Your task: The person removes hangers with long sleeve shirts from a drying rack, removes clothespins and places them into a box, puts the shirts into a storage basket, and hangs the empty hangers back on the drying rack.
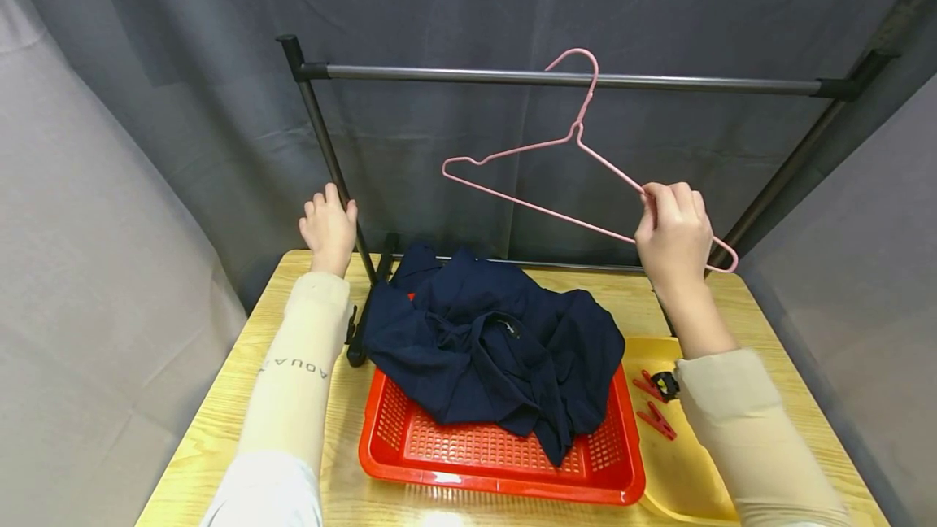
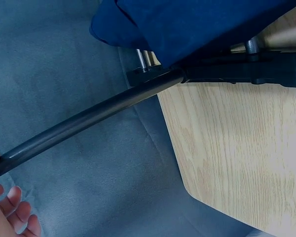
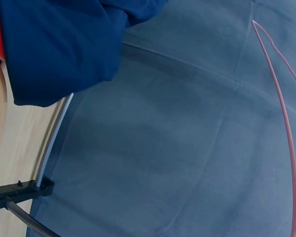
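Note:
A thin pink clothes hanger is tilted at the black-and-metal garment rack, its hook looped over the top rail. My right hand pinches the hanger near its right shoulder; the right wrist view shows its long pink wire and barely a fingertip. My left hand is beside the rack's left post, the thumb side against the post and the other fingers loosely bent. In the left wrist view those fingers sit apart from the post. Between my arms lies a crumpled navy garment.
The garment fills much of a red plastic basket at the table's front. To its right, a yellow tray holds red clothespins and a small black-and-yellow item. Grey curtains surround the wooden table.

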A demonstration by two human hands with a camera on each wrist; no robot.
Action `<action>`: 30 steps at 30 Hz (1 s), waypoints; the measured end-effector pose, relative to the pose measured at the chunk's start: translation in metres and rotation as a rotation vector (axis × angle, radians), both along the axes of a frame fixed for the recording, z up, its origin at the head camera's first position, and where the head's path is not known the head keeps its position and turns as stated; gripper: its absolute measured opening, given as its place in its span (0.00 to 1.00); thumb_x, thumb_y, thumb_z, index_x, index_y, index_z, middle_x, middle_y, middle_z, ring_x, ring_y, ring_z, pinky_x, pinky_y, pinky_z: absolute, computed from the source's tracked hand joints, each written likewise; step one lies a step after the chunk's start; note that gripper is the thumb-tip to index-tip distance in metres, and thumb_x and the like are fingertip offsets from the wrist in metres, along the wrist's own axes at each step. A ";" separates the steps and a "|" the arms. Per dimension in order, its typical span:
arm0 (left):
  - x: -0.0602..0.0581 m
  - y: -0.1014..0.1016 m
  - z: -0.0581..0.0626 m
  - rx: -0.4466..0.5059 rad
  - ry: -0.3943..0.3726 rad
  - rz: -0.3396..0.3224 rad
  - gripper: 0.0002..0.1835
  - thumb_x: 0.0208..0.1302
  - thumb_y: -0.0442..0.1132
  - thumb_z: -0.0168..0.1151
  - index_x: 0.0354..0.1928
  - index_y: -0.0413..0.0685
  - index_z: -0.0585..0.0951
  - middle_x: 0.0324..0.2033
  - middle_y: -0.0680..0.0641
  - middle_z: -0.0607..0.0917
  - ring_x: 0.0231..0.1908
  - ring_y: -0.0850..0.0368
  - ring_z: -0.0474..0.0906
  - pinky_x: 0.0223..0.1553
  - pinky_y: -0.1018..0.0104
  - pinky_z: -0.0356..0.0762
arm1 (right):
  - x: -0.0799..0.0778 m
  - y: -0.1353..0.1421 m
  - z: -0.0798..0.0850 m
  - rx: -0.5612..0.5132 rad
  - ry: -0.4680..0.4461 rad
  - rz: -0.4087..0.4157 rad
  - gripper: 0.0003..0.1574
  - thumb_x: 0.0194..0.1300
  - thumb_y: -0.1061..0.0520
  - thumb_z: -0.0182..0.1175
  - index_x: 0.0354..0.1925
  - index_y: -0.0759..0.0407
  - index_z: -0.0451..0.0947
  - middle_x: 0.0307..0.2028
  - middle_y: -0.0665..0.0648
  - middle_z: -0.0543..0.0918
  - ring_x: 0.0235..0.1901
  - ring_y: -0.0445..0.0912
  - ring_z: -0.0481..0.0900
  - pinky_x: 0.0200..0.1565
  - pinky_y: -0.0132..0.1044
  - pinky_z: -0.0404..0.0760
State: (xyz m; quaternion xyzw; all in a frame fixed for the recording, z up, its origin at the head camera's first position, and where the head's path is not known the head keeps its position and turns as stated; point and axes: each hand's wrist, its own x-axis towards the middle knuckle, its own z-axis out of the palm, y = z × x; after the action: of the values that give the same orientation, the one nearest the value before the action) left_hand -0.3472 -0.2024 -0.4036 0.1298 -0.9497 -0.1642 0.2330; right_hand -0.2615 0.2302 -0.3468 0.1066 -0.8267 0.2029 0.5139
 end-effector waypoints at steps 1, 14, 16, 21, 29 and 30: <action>0.000 0.000 0.000 0.001 0.001 0.001 0.24 0.66 0.50 0.48 0.58 0.44 0.64 0.50 0.36 0.73 0.50 0.38 0.67 0.45 0.45 0.67 | 0.000 -0.001 -0.002 -0.010 0.002 -0.001 0.09 0.64 0.63 0.52 0.38 0.69 0.76 0.31 0.67 0.74 0.32 0.62 0.69 0.34 0.52 0.69; 0.002 0.003 0.000 0.015 0.000 0.000 0.24 0.66 0.49 0.49 0.59 0.44 0.63 0.50 0.36 0.73 0.51 0.38 0.67 0.45 0.44 0.67 | -0.003 -0.005 -0.023 0.005 -0.022 -0.012 0.10 0.65 0.62 0.51 0.38 0.69 0.76 0.31 0.66 0.73 0.32 0.61 0.69 0.34 0.50 0.70; 0.002 0.003 0.000 0.017 0.000 0.001 0.24 0.66 0.49 0.49 0.59 0.44 0.63 0.50 0.35 0.73 0.51 0.38 0.67 0.45 0.44 0.67 | -0.003 -0.006 -0.026 -0.004 -0.028 -0.010 0.10 0.64 0.63 0.52 0.39 0.69 0.76 0.31 0.66 0.73 0.32 0.61 0.69 0.34 0.50 0.70; 0.001 0.004 0.001 0.023 0.001 0.003 0.25 0.66 0.49 0.49 0.60 0.45 0.63 0.50 0.36 0.73 0.51 0.38 0.67 0.45 0.44 0.67 | -0.003 -0.010 -0.031 -0.029 -0.052 0.000 0.09 0.63 0.64 0.53 0.39 0.69 0.76 0.31 0.66 0.73 0.32 0.60 0.69 0.35 0.51 0.72; 0.002 0.004 -0.001 0.024 0.006 -0.001 0.25 0.66 0.49 0.49 0.60 0.45 0.63 0.50 0.36 0.73 0.50 0.38 0.67 0.45 0.44 0.67 | -0.001 -0.015 -0.035 -0.006 -0.104 0.007 0.09 0.62 0.62 0.55 0.40 0.67 0.75 0.32 0.65 0.75 0.32 0.59 0.73 0.35 0.53 0.76; 0.002 0.004 0.000 0.025 0.005 -0.002 0.25 0.66 0.49 0.49 0.60 0.45 0.63 0.50 0.36 0.73 0.50 0.38 0.67 0.45 0.44 0.67 | -0.001 -0.015 -0.036 0.002 -0.114 0.008 0.09 0.62 0.62 0.55 0.41 0.67 0.75 0.32 0.65 0.75 0.32 0.59 0.74 0.35 0.53 0.76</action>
State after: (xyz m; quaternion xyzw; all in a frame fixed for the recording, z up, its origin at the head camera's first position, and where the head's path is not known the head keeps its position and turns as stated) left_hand -0.3455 -0.1985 -0.4040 0.1315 -0.9471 -0.1764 0.2337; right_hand -0.2629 0.2150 -0.3828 0.0990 -0.8543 0.2099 0.4651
